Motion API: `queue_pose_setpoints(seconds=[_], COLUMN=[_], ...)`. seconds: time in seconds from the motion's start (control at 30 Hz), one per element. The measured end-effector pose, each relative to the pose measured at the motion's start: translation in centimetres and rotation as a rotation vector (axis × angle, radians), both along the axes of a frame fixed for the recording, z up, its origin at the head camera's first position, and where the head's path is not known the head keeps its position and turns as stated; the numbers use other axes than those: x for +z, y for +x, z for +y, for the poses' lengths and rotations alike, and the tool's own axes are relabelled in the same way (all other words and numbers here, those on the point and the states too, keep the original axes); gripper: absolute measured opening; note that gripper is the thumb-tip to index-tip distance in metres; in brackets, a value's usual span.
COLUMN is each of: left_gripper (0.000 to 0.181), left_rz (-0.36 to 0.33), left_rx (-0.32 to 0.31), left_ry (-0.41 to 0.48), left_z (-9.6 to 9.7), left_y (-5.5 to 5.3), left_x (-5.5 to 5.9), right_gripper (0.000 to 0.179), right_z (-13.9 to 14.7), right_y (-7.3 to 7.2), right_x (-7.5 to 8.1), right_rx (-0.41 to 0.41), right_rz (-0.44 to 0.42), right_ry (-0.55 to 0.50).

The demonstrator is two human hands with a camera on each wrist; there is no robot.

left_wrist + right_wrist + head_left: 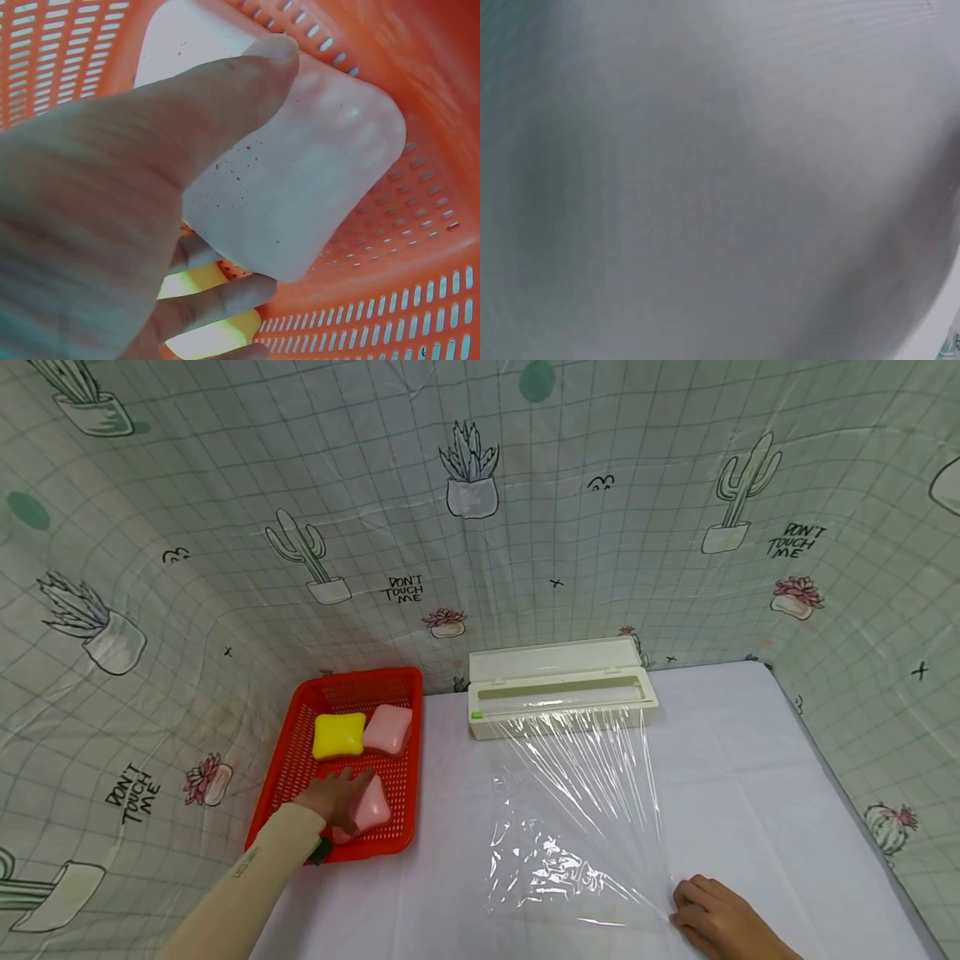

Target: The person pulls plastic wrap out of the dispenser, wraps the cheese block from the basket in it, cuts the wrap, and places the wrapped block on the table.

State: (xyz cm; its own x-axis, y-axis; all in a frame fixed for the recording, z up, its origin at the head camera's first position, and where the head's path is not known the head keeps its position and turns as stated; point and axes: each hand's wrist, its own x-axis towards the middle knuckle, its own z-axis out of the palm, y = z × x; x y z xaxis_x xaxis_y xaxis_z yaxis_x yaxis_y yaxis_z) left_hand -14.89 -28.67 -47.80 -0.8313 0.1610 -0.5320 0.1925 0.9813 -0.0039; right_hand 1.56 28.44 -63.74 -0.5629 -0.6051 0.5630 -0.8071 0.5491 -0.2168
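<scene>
In the head view my left hand [333, 797] reaches into a red plastic basket [417, 760] and holds a pink soap bar [372, 808] near the front. The left wrist view shows the thumb across the top of this soap bar [300, 172], with the other fingers along its side. A yellow soap bar [338, 736] and a second pink soap bar [388, 729] lie farther back in the basket. At the lower right, my right hand [716, 914] pinches a corner of clear cling film [570, 827]. The film stretches from a white dispenser box [487, 727].
The dispenser's lid [555, 658] stands raised at the back, near the patterned curtain [525, 568]. A white cloth [750, 777] covers the table under the film and basket. The right wrist view is mostly a grey blur.
</scene>
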Motion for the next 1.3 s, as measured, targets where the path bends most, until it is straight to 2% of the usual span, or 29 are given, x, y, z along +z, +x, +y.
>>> queue_pose_setpoints(seconds=[0.3,0.43,0.6,0.73,0.93,1.1,1.17,1.3], left_gripper=[0.082,0.077,0.076,0.073,0.065,0.062,0.063,0.074], left_rz=[0.050,0.068,0.106,0.127,0.176,0.213,0.196,0.110], left_rx=[-0.061,-0.122,-0.212,-0.241,-0.251,-0.259,-0.243,-0.146], left_ry=[-0.020,-0.036,-0.101,-0.122,-0.075,-0.057,-0.038,-0.008], left_z=[0.03,-0.04,-0.12,-0.07,-0.33,-0.52,-0.31,0.31], left_y=[-0.03,-0.13,-0.04,0.15,0.44,0.26,0.07,-0.13], left_x=[-0.13,-0.18,-0.56,-0.59,-0.30,-0.56,-0.69,-0.74], right_gripper=[0.064,0.065,0.064,0.062,0.062,0.063,0.063,0.064], right_z=[-0.09,-0.14,-0.14,-0.14,-0.19,-0.13,-0.09,-0.05], right_y=[0.05,0.03,-0.01,-0.04,-0.04,-0.13,-0.17,-0.20], right_x=[0.16,0.16,0.28,0.35,0.31,0.29,0.32,0.24], right_rx=[-0.003,0.002,0.008,0.010,0.003,0.000,0.006,0.012], right_rz=[-0.002,-0.001,0.002,0.006,0.014,0.007,0.009,0.014], right_ry=[0.001,-0.004,-0.014,-0.025,-0.025,-0.006,-0.002,0.002])
